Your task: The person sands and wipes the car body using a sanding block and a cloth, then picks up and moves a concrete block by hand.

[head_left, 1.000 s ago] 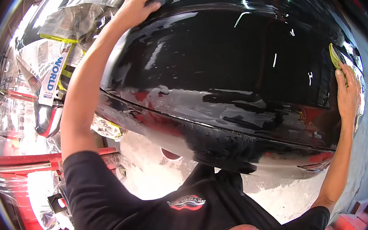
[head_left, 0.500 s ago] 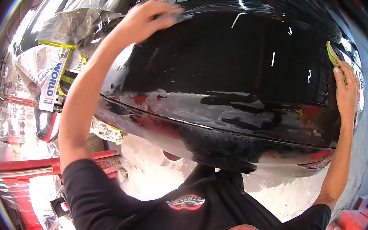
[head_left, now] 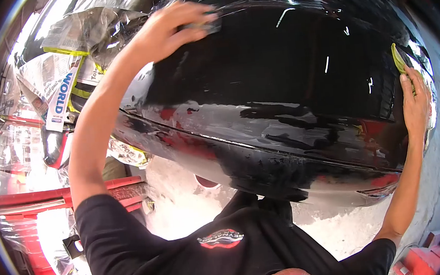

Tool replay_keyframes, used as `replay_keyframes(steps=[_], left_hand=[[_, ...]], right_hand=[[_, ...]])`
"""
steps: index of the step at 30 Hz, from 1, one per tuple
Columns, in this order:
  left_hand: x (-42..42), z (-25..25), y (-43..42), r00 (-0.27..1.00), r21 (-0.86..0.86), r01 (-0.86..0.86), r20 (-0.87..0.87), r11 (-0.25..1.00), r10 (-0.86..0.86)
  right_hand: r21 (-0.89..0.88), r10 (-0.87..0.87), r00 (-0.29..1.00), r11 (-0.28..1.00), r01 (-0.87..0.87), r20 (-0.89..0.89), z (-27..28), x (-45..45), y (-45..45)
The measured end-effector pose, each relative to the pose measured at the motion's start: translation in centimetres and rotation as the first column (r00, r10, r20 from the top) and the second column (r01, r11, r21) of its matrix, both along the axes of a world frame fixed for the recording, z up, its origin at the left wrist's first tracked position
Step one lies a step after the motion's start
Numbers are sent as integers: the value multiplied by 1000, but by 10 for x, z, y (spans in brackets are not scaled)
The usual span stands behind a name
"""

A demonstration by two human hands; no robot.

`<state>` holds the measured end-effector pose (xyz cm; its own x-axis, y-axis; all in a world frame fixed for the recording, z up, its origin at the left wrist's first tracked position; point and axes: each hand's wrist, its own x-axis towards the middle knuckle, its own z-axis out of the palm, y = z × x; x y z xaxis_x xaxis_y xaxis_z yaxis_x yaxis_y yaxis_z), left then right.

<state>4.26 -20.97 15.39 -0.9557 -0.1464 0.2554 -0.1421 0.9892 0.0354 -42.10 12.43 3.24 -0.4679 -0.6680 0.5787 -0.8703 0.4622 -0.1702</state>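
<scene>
My left hand (head_left: 171, 30) is on the upper left of a glossy black car panel (head_left: 266, 65). Its fingers are closed on a small grey pad (head_left: 212, 24), which looks flat against the surface; motion blurs its exact kind. At the panel's right edge, my right hand (head_left: 415, 102) grips a folded yellow-green cloth (head_left: 397, 59) whose tip sticks up past the fingers. Grey and red patches and wet-looking streaks show along the panel's lower part, above a long seam.
Newspaper (head_left: 61, 88) and clear plastic sheeting edged with yellow tape cover the car at the left. Below them runs a red bar (head_left: 31, 198). A pale floor (head_left: 178, 204) lies under the bumper, with red boxes (head_left: 424, 261) at the lower right.
My left hand has shifted slightly down and left over the panel, with the grey pad now showing more. My right hand and the cloth have barely moved.
</scene>
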Motion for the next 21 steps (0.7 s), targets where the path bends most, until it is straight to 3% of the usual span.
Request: replay_keyframes(steps=[2,5,7,11,13,14,18,21], left_hand=[[49,8,16,995,45,-101,1,994,101],[51,6,21,986,59,-165,1,985,165],[10,-3,1,995,-6,-82,-51,997,81],[-61,-15,-23,986,72,-155,-50,985,159],[-35,-13,2,976,98,-171,-117,980,182],[-7,-16,13,980,20,-136,-146,990,138],[99,-1,104,929,8,-344,-141,939,341],[113,-3,86,914,-8,-371,-183,929,363]], right_hand=[[-8,-5,1000,1000,5,16,-4,-2,-2],[-3,-17,998,1000,17,57,-6,-6,-4],[24,-37,998,999,36,43,-4,-2,-4],[85,-17,1000,996,18,-14,1,-1,1],[67,46,999,997,-44,-28,-9,-17,3],[64,66,998,996,-65,-16,-8,-18,2],[13,61,997,998,-62,48,-7,-12,0],[27,48,999,998,-49,17,-8,-17,1]])
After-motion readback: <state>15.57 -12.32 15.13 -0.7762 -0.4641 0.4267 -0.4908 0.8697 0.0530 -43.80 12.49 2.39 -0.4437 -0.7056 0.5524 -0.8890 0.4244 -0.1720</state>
